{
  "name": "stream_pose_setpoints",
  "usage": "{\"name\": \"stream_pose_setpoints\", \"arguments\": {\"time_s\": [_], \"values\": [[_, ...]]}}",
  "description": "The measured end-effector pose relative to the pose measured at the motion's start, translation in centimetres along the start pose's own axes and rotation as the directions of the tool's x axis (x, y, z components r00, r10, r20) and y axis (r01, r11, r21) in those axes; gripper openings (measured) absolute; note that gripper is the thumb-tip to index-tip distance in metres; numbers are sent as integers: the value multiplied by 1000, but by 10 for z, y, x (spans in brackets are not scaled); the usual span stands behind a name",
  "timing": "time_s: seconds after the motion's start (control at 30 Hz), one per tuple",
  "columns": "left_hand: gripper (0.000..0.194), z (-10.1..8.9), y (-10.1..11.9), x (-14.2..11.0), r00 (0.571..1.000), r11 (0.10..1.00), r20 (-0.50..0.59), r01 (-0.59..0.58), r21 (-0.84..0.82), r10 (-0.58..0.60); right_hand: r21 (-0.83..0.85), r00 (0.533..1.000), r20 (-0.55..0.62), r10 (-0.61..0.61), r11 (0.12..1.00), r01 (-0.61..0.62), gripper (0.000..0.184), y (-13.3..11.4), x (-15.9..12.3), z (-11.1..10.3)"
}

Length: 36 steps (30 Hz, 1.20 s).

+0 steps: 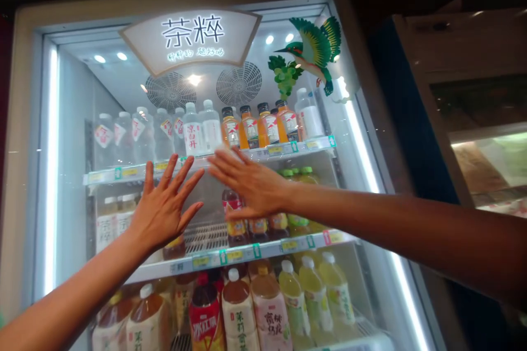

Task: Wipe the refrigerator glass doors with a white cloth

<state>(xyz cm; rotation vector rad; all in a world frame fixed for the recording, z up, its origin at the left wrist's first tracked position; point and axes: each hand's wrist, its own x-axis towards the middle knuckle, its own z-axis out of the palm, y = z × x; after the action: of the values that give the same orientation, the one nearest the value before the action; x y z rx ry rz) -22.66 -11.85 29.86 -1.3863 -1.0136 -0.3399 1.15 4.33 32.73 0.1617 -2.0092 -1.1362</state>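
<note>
Both arms reach forward toward a lit drinks fridge [356, 148] with a glass front. My left hand [164, 203] has its fingers spread and holds nothing; it is in front of the middle shelf [242, 252]. Slightly to its right, my right hand [249, 181] is stretched out, a little blurred, with nothing in it. Whether either palm touches the glass, I cannot tell. Behind the hands, orange drink bottles [269, 126] and clear water bottles [192, 129] line the top shelf. My right hand covers part of the dark bottles [236, 225] on the middle shelf.
Large tea bottles [241, 307] and pale yellow-green bottles [315, 296] stand on the bottom shelf. A fan-shaped sign [191, 41] and a kingfisher sticker [315, 52] decorate the upper glass. Another lit cabinet [486, 120] stands at the right.
</note>
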Motion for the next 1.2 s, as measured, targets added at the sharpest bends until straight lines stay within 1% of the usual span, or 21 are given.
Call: {"name": "stream_pose_setpoints", "arguments": {"time_s": [0.07, 0.1, 0.17, 0.23, 0.27, 0.3, 0.4, 0.43, 0.47, 0.5, 0.57, 0.6, 0.63, 0.67, 0.73, 0.8, 0.87, 0.93, 1.0, 1.07, 1.2], "values": [[75, 3, -14, -7, 1000, 1000, -19, -6, -7, 6, 13, 988, 53, -143, 990, 143, 108, -16, 13, 7], [75, 4, -21, -11, 1000, 1000, -24, -14, -14, 13, 11, 989, 61, -137, 991, 136, 105, -20, 20, 10], [76, 6, -37, -20, 999, 999, -30, -33, -33, 32, -18, 999, 23, 38, 999, -37, 103, -19, 37, 12], [77, 6, -54, -31, 999, 998, -36, -39, -57, 37, -45, 971, -38, 236, 970, -237, 105, -20, 55, 14], [78, 6, -64, -36, 999, 997, -37, -32, -71, 30, -51, 965, -42, 259, 964, -261, 108, -25, 63, 17], [79, 6, -73, -42, 999, 996, -41, -21, -86, 17, -51, 974, -22, 224, 973, -225, 110, -33, 71, 19], [83, 6, -99, -60, 999, 992, -41, -8, -125, 3, -19, 994, 107, -23, 999, 26, 109, -59, 94, 27], [83, 6, -106, -66, 999, 991, -41, -13, -133, 8, -12, 989, 133, -67, 998, 69, 106, -62, 103, 29], [84, 7, -112, -71, 999, 990, -39, -20, -139, 15, -18, 988, 143, -62, 998, 66, 104, -61, 113, 29], [84, 7, -116, -76, 999, 989, -37, -24, -144, 19, -37, 990, 138, -10, 999, 15, 101, -56, 123, 28], [84, 7, -122, -84, 999, 989, -43, -14, -149, 8, -94, 980, 81, 180, 981, -172, 101, -44, 143, 27], [84, 6, -124, -88, 999, 989, -48, -2, -151, -5, -116, 964, 47, 263, 960, -256, 103, -40, 151, 27], [84, 5, -126, -91, 998, 988, -52, 14, -153, -22, -126, 954, 32, 299, 948, -293, 106, -41, 157, 28], [84, 4, -127, -94, 998, 988, -56, 33, -154, -42, -126, 958, 41, 284, 953, -277, 107, -46, 160, 30], [85, 2, -129, -99, 996, 985, -60, 61, -162, -72, -94, 984, 114, 138, 987, -128, 109, -67, 161, 36], [85, 0, -130, -103, 994, 982, -60, 76, -171, -87, -46, 980, 196, -40, 998, 50, 105, -86, 159, 40], [85, -1, -129, -105, 994, 981, -58, 80, -179, -92, -34, 967, 233, -106, 992, 118, 96, -91, 158, 40], [83, -2, -124, -103, 993, 979, -54, 90, -184, -102, -73, 978, 209, -28, 996, 44, 87, -84, 160, 38], [82, -3, -117, -100, 992, 976, -53, 101, -191, -113, -115, 986, 140, 91, 990, -75, 87, -78, 160, 38], [82, -5, -108, -95, 991, 973, -54, 109, -202, -123, -116, 990, 109, 90, 990, -77, 92, -79, 151, 40], [81, -4, -81, -83, 992, 975, -56, 103, -198, -116, -56, 982, 158, -98, 993, 108, 98, -80, 103, 40]]}}
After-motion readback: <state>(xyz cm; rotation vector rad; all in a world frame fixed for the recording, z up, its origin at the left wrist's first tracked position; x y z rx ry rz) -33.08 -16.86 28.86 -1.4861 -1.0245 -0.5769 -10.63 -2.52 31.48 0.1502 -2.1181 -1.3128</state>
